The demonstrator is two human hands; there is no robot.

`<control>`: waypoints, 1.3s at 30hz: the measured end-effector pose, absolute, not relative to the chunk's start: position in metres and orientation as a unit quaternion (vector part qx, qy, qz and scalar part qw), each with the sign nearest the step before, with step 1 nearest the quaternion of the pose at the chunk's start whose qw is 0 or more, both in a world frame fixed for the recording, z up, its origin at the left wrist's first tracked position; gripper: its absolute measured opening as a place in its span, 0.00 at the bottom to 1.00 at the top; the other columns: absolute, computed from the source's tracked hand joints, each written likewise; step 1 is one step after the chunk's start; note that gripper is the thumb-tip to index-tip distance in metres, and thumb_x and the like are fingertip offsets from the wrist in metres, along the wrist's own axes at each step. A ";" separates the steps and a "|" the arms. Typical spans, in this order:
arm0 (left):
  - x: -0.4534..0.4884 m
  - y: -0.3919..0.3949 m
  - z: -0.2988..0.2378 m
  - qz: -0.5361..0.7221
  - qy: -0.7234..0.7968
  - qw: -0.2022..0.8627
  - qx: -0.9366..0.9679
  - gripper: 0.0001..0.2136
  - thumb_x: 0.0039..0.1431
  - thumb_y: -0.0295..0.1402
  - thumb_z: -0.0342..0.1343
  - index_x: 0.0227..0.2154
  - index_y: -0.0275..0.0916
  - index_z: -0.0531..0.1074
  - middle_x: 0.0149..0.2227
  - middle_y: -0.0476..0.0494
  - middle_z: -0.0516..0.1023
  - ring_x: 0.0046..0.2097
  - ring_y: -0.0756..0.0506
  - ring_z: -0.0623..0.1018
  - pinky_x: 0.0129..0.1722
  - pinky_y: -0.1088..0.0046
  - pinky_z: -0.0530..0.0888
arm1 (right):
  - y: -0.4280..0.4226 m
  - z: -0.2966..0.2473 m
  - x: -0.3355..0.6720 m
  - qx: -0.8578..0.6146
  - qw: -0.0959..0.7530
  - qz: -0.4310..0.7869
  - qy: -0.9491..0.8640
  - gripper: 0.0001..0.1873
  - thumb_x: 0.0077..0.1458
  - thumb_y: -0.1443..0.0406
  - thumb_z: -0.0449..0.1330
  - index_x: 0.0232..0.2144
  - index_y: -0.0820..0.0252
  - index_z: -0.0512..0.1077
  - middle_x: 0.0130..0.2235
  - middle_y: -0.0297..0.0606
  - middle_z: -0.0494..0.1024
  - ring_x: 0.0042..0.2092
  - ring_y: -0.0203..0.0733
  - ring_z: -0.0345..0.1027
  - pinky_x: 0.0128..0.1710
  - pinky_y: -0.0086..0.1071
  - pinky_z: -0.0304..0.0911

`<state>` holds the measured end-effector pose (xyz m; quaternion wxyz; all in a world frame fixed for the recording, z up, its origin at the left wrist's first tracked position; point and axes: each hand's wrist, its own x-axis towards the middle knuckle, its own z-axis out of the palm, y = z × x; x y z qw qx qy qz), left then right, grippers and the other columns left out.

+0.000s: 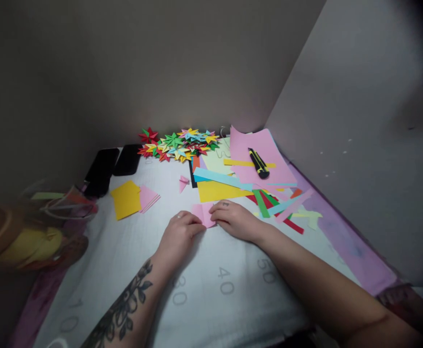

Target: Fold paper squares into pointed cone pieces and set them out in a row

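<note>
A small pink paper piece (204, 213) lies on the white mat (211, 285), pinched from both sides. My left hand (180, 233) has its fingers curled onto the paper's left edge. From the right, my right hand (235, 221) presses closed fingers on the same paper. A small folded pink piece (183, 182) lies just beyond them. A heap of colourful folded paper stars (178, 143) sits at the back by the wall.
Loose coloured sheets and strips (247, 183) spread at the right, with a yellow-black utility knife (258, 163) on a pink sheet. Yellow and pink squares (132, 198) lie left of centre. Two dark phones (113, 164) rest at the back left. A bag (34, 232) sits at the left edge.
</note>
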<state>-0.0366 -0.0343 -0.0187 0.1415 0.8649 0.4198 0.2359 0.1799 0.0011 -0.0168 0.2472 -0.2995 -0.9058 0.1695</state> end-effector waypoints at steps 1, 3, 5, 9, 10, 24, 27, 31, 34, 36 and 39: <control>-0.037 -0.035 -0.019 0.230 0.418 0.143 0.867 0.12 0.54 0.20 0.55 0.36 0.41 0.79 0.36 0.45 0.79 0.40 0.44 0.72 0.40 0.67 0.70 | 0.002 -0.017 0.180 -0.300 0.241 0.172 -0.907 0.10 0.55 0.74 0.54 0.33 0.59 0.75 0.40 0.41 0.78 0.42 0.43 0.68 0.43 0.38 0.66; -0.037 -0.036 -0.020 0.219 0.418 0.144 0.870 0.13 0.54 0.19 0.55 0.36 0.41 0.79 0.37 0.45 0.79 0.40 0.45 0.73 0.40 0.67 0.71 | 0.002 -0.017 0.181 -0.304 0.231 0.178 -0.907 0.09 0.56 0.73 0.55 0.33 0.58 0.75 0.40 0.41 0.78 0.41 0.43 0.68 0.42 0.38 0.65; -0.037 -0.037 -0.020 0.212 0.419 0.141 0.871 0.12 0.54 0.20 0.56 0.37 0.41 0.79 0.37 0.45 0.80 0.40 0.45 0.73 0.40 0.68 0.71 | 0.003 -0.017 0.182 -0.309 0.226 0.186 -0.905 0.08 0.57 0.71 0.56 0.33 0.58 0.75 0.39 0.40 0.77 0.41 0.43 0.67 0.42 0.37 0.64; -0.036 -0.038 -0.018 0.202 0.420 0.129 0.875 0.12 0.55 0.20 0.56 0.37 0.41 0.79 0.37 0.46 0.80 0.40 0.44 0.73 0.40 0.68 0.71 | 0.003 -0.018 0.181 -0.321 0.218 0.206 -0.898 0.08 0.57 0.71 0.57 0.32 0.58 0.76 0.39 0.39 0.76 0.42 0.42 0.67 0.43 0.37 0.63; -0.036 -0.038 -0.018 0.200 0.419 0.127 0.876 0.12 0.54 0.20 0.56 0.37 0.41 0.79 0.37 0.46 0.80 0.40 0.45 0.73 0.40 0.68 0.70 | 0.003 -0.018 0.180 -0.325 0.218 0.213 -0.895 0.08 0.57 0.71 0.57 0.32 0.58 0.76 0.39 0.39 0.76 0.42 0.42 0.67 0.44 0.36 0.63; -0.034 -0.039 -0.013 0.170 0.431 0.116 0.878 0.11 0.54 0.20 0.56 0.34 0.42 0.79 0.37 0.46 0.79 0.40 0.44 0.73 0.38 0.69 0.71 | 0.006 -0.018 0.169 -0.390 0.243 0.248 -0.853 0.06 0.54 0.73 0.59 0.29 0.59 0.74 0.36 0.38 0.74 0.40 0.40 0.67 0.42 0.35 0.62; -0.034 -0.040 -0.014 0.168 0.432 0.121 0.878 0.11 0.54 0.21 0.56 0.34 0.42 0.79 0.37 0.46 0.79 0.41 0.44 0.72 0.39 0.69 0.71 | 0.006 -0.019 0.168 -0.397 0.246 0.247 -0.849 0.07 0.54 0.74 0.57 0.27 0.59 0.73 0.35 0.37 0.73 0.39 0.40 0.66 0.41 0.34 0.62; -0.034 -0.041 -0.015 0.174 0.434 0.136 0.874 0.11 0.54 0.20 0.55 0.33 0.41 0.79 0.38 0.45 0.79 0.41 0.44 0.72 0.40 0.69 0.71 | 0.005 -0.021 0.165 -0.419 0.245 0.242 -0.840 0.07 0.53 0.73 0.57 0.26 0.59 0.71 0.34 0.37 0.72 0.38 0.39 0.66 0.39 0.33 0.62; -0.034 -0.041 -0.015 0.187 0.437 0.155 0.866 0.12 0.54 0.18 0.53 0.33 0.38 0.78 0.37 0.44 0.79 0.41 0.44 0.73 0.40 0.69 0.72 | 0.004 -0.021 0.163 -0.436 0.250 0.241 -0.830 0.06 0.52 0.72 0.58 0.26 0.60 0.71 0.33 0.36 0.72 0.37 0.39 0.66 0.38 0.33 0.62; -0.034 -0.041 -0.015 0.200 0.449 0.167 0.855 0.11 0.55 0.18 0.51 0.33 0.37 0.77 0.36 0.44 0.79 0.40 0.45 0.74 0.41 0.70 0.72 | 0.004 -0.021 0.162 -0.441 0.254 0.244 -0.826 0.06 0.52 0.72 0.58 0.25 0.59 0.71 0.33 0.36 0.72 0.37 0.39 0.66 0.38 0.33 0.62; -0.033 -0.042 -0.015 0.197 0.459 0.168 0.850 0.14 0.57 0.20 0.50 0.41 0.39 0.75 0.38 0.44 0.78 0.41 0.46 0.74 0.41 0.70 0.72 | 0.004 -0.021 0.161 -0.446 0.259 0.247 -0.820 0.06 0.51 0.72 0.58 0.25 0.59 0.71 0.33 0.36 0.72 0.37 0.39 0.66 0.37 0.33 0.62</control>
